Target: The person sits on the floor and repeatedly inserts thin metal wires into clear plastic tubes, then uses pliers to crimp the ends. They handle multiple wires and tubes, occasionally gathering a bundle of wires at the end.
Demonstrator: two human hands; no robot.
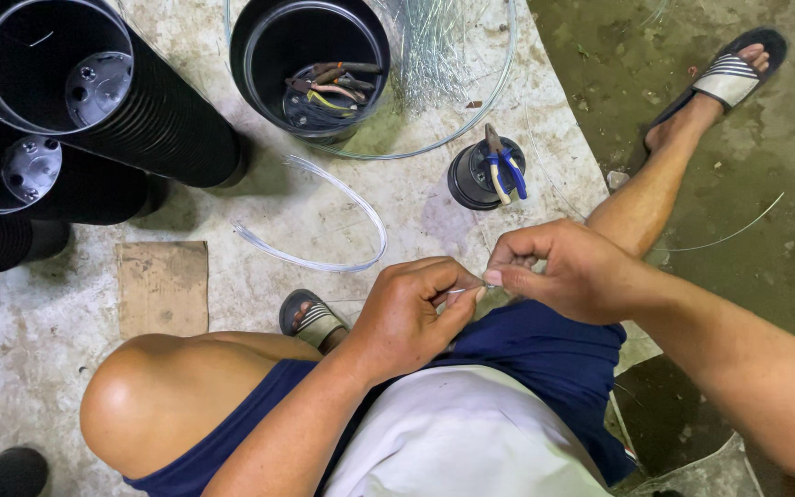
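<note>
My left hand (411,313) and my right hand (558,267) meet above my lap, fingertips pinched together on a thin piece of silvery wire (465,291). Both hands grip that wire between thumb and forefinger. I sit low with my left knee (140,396) bent and my right leg stretched out to a striped sandal (727,78). A small black pot (480,173) just beyond my hands holds blue-handled pliers (506,170).
A black pot (310,64) with several tools stands at the top centre inside a large wire hoop (471,124). Stacks of black pots (94,110) lie at the top left. A loop of wire (342,241) and a cardboard piece (163,287) rest on the concrete floor.
</note>
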